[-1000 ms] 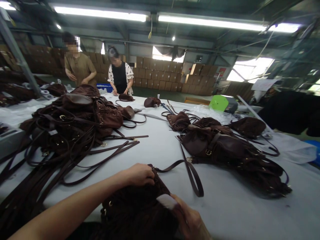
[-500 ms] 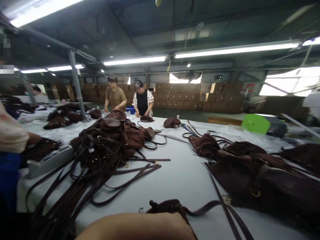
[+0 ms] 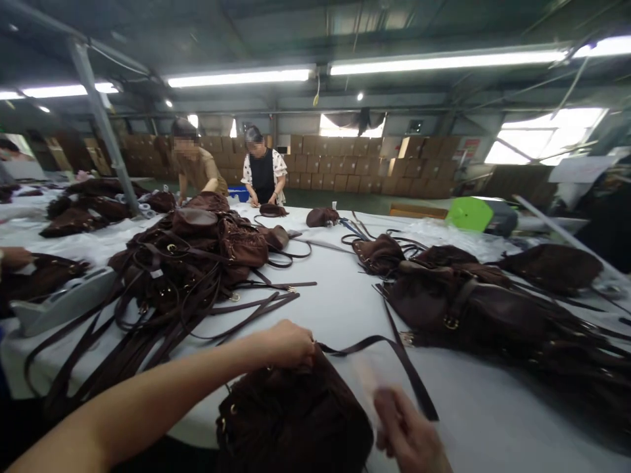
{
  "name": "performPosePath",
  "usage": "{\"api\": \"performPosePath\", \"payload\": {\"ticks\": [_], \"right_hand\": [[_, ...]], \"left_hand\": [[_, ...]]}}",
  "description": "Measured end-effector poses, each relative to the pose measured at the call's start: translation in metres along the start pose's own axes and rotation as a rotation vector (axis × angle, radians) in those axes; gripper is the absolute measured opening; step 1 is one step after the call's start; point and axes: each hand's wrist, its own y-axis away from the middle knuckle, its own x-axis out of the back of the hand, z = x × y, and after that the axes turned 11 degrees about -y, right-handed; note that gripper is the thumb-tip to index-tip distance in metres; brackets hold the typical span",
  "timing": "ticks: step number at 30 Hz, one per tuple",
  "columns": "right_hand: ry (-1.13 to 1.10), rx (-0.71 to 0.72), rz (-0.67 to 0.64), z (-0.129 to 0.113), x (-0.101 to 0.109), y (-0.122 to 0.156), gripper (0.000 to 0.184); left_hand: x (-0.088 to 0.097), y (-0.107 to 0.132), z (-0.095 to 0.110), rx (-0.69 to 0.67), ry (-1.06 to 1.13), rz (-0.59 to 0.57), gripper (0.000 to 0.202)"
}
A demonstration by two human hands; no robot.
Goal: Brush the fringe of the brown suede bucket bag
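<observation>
A dark brown bag (image 3: 296, 417) with small gold-coloured rings is at the table's near edge, in the lower middle of the head view. My left hand (image 3: 288, 345) is closed on its top edge, the fingertips partly hidden. From there a flat brown strap (image 3: 362, 343) runs to the right across the white tabletop (image 3: 340, 299). Just right of the bag, my right hand (image 3: 407, 424) is curled shut, with the thumb on top. A pale, motion-smeared shape reaches up from its fingers, too blurred to name.
A heap of brown bags (image 3: 197, 246) with trailing straps lies to the left. More brown bags (image 3: 473, 312) lie along the right. Two people (image 3: 266, 174) work at the far end, and another person's hand (image 3: 17, 256) is at far left.
My view has tilted down and shifted right. The held bag now shows more fully, with my left hand at its top. My right hand has come into view.
</observation>
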Motion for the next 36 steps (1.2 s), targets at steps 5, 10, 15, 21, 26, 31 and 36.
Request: {"api": "performPosePath", "payload": {"ticks": [5,10,15,21,26,31,36], "right_hand": [[-0.208,-0.341,-0.057,-0.053,0.012,-0.072,0.035],[-0.241,-0.418,-0.393,-0.087,-0.019,-0.106,0.016],[-0.366,-0.491,-0.558,-0.097,-0.062,-0.097,0.011],[-0.792,-0.549,-0.384,-0.105,-0.055,-0.092,0.035],[-0.911,-0.497,-0.379,-0.120,-0.038,-0.098,0.042],[-0.825,-0.435,-0.358,-0.117,-0.041,-0.078,0.043],[-0.632,-0.464,-0.396,-0.104,-0.016,-0.001,0.041]], "left_hand": [[0.032,0.002,-0.015,0.012,-0.020,0.065,0.030],[0.060,-0.006,-0.013,-0.021,-0.079,0.129,0.027],[0.062,-0.013,-0.020,-0.042,-0.068,0.171,0.017],[0.037,0.000,-0.038,0.438,0.794,0.668,0.038],[-0.016,-0.010,0.016,-0.006,1.459,0.393,0.058],[-0.043,-0.046,0.069,0.310,0.965,0.474,0.030],[-0.048,-0.070,0.068,0.453,0.716,0.340,0.031]]}}
